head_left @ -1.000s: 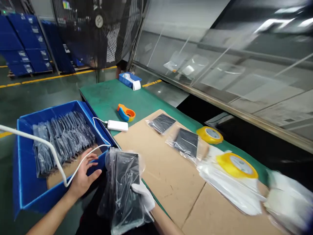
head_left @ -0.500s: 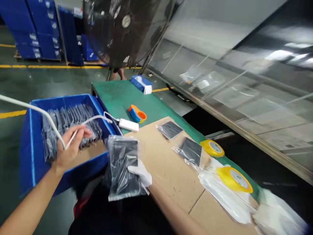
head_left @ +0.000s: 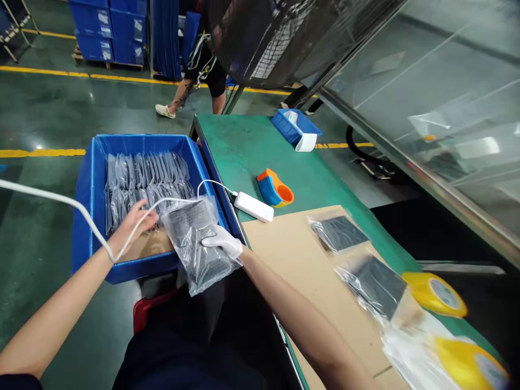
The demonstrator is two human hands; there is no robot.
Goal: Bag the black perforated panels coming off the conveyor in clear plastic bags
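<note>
The dark bundle (head_left: 195, 246) in clear plastic has shifted since half a second ago from beside the table's edge to the near right corner of the blue box (head_left: 83, 216), which it now overlaps from this view. The white-gloved right hand (head_left: 222, 242) grips it firmly, thumb across its upper face. The bare left hand (head_left: 136, 227) is open, fingers spread over the box; whether it touches the bagged packets (head_left: 148, 176) standing there in rows, I cannot tell. A white cable (head_left: 87, 216) passes in front of its wrist. Just right of the box, a white block (head_left: 254, 207) lies on the green table (head_left: 239, 146), near an orange and blue tape holder (head_left: 268, 189). Further right, two flat bagged pieces (head_left: 345, 233) lie on a cardboard sheet (head_left: 292, 249), with yellow tape rolls (head_left: 436, 294) beyond. Behind the table, a person's legs (head_left: 215, 81) show beside a fan (head_left: 280, 43).
</note>
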